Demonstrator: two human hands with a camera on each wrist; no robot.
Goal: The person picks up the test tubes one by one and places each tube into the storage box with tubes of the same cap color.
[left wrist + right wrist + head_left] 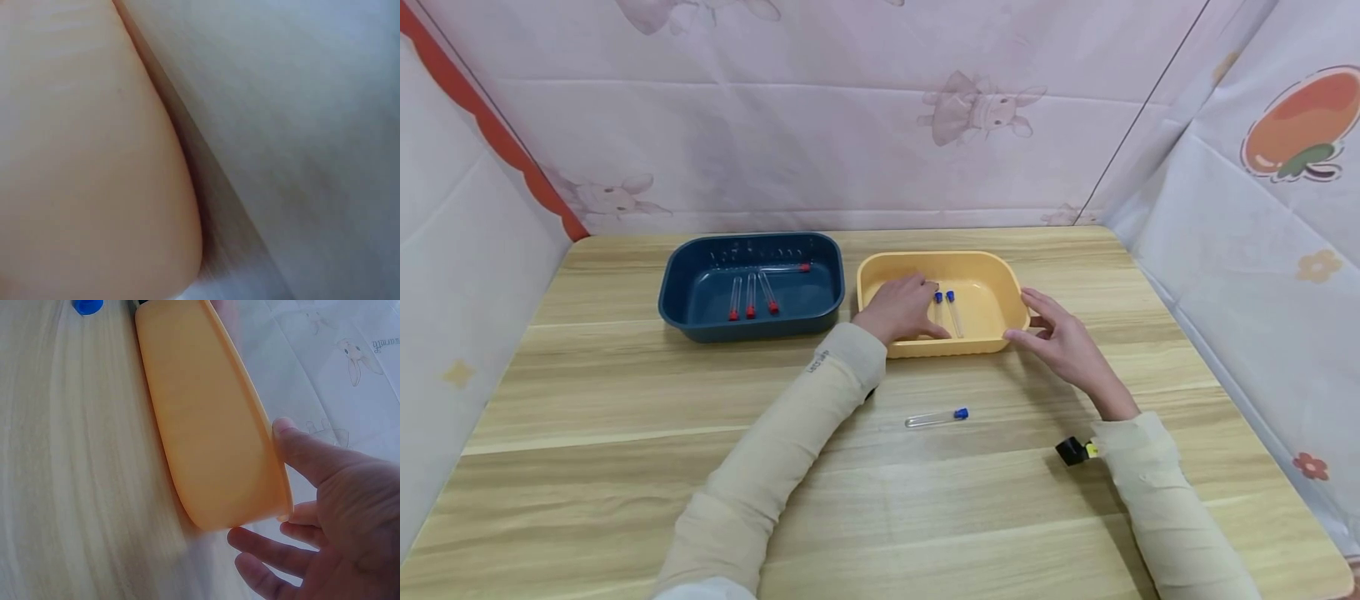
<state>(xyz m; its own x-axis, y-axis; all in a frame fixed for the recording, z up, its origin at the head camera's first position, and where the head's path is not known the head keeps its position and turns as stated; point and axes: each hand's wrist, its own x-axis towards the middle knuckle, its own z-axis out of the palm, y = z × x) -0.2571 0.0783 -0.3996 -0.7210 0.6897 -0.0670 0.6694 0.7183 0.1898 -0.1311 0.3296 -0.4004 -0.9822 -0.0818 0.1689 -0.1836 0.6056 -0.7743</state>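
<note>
A yellow plastic basin (953,346) stands right of centre on the table, with clear tubes in it; two blue caps (951,296) show. My left hand (898,308) reaches over its front rim, thumb and forefinger spread beside the nearer blue-capped tube; the hand hides part of the inside. At the basin's right end, my right hand (1060,337) touches the rim, its thumb (300,444) on the front corner and its fingers loosely bent along the end wall. In front of the basin lies a clear blue-capped test tube (936,418). The left wrist view shows mostly the basin's outer wall (94,156).
A dark blue basin (760,329) stands to the left, holding several red-capped tubes (751,297). The wooden table (587,467) meets printed cloth walls (820,150) at the back and sides. A small black device (1072,451) sits at the right sleeve.
</note>
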